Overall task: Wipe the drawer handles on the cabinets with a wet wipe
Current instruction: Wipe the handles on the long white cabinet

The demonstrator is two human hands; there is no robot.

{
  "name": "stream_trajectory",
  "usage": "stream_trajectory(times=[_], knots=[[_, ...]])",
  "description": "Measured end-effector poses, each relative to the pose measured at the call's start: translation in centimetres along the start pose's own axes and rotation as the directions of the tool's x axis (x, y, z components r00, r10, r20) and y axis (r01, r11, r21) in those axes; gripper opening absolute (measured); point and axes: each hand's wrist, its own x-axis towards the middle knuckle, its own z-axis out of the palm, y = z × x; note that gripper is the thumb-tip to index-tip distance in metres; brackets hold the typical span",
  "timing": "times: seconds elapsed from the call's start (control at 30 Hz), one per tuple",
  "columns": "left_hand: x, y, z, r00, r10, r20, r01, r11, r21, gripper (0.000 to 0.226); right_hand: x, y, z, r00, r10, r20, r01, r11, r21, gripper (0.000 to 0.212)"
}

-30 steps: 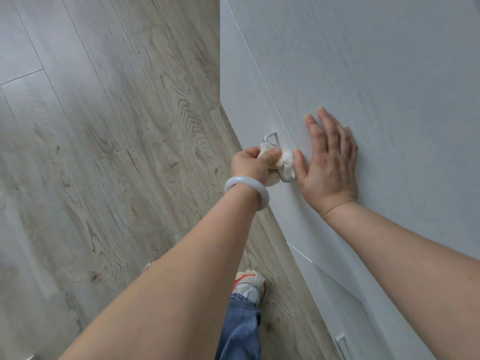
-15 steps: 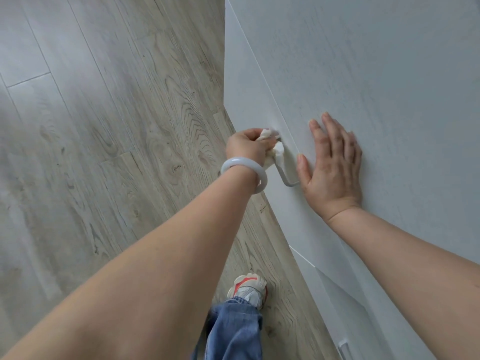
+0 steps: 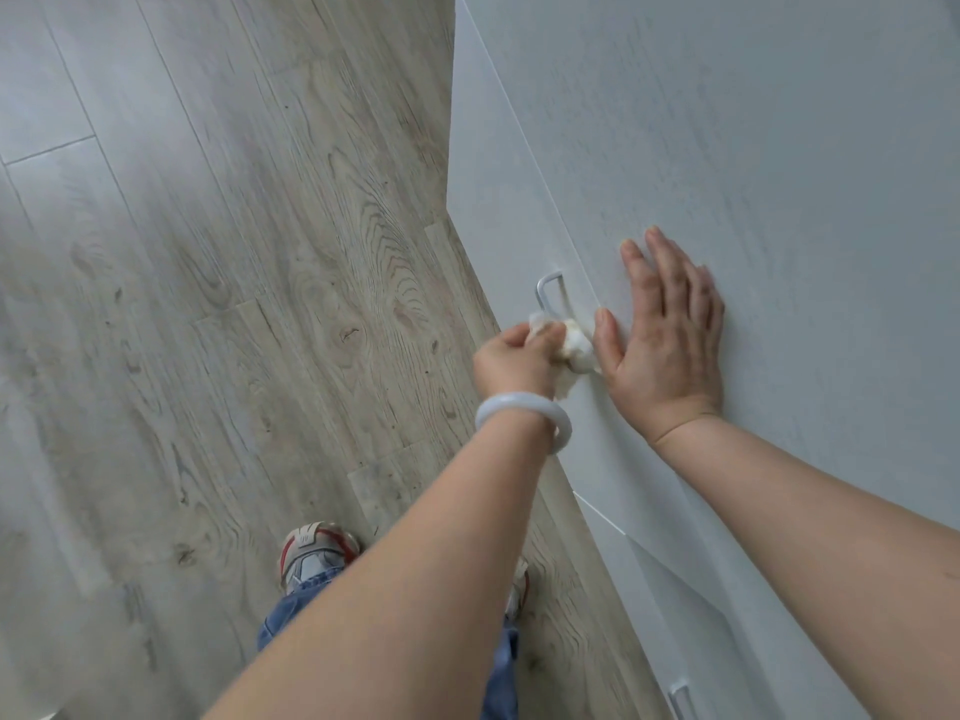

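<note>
Head view: left hand (image 3: 519, 358), fingers curled round the wet wipe (image 3: 574, 348), has slid from the upper end of the drawer handle (image 3: 550, 293) to its lower end. Right hand (image 3: 665, 340) stays flat, fingers straight, on the cabinet (image 3: 779, 174). Judgement: another handle (image 3: 680, 698) below remains to wipe.

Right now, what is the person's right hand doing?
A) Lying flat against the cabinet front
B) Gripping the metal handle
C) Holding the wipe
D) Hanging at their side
A: the right hand lies with its fingers straight and flat on the cabinet front, just beside the handle, while the left hand holds the wipe at the handle's nearer end.
</note>
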Motion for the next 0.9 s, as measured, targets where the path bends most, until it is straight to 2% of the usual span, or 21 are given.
stream_trajectory(times=[0.1, 0.17, 0.27, 0.4, 0.6, 0.7, 0.9], knots=[[1.8, 3.5, 0.0, 0.993, 0.12, -0.012, -0.119, 0.988, 0.1, 0.015, 0.0, 0.0, -0.1, 1.0, -0.008, 0.002, 0.008, 1.0, 0.007, 0.059], [2.2, 4.3, 0.2, 0.989, 0.145, -0.002, -0.143, 0.976, 0.163, 0.007, -0.1, 0.0, 0.0, 1.0, -0.01, -0.003, 0.01, 1.0, 0.005, 0.059], [1.2, 1.8, 0.4, 0.995, 0.098, 0.034, -0.102, 0.983, 0.155, 0.011, -0.1, 0.0, 0.0, 1.0, -0.004, 0.0, 0.004, 1.0, 0.008, 0.059], [-0.6, -2.5, 0.0, 0.992, -0.061, 0.109, 0.049, 0.993, 0.109, 0.016, 0.0, -0.1, 0.0, 1.0, -0.002, -0.008, 0.002, 1.0, -0.003, 0.061], [1.9, 2.4, 0.3, 0.998, 0.02, 0.065, -0.025, 0.997, 0.069, 0.019, 0.0, 0.0, -0.1, 1.0, -0.004, 0.005, 0.004, 1.0, 0.011, 0.06], [2.1, 3.1, 0.0, 0.995, 0.062, 0.078, -0.07, 0.992, 0.109, 0.017, -0.1, 0.0, 0.0, 1.0, 0.001, 0.006, -0.001, 1.0, 0.01, 0.059], [-0.5, -2.0, -0.7, 0.984, -0.072, 0.162, 0.055, 0.993, 0.108, 0.007, 0.0, -0.1, 0.0, 1.0, 0.003, 0.001, -0.004, 1.0, 0.006, 0.06]])
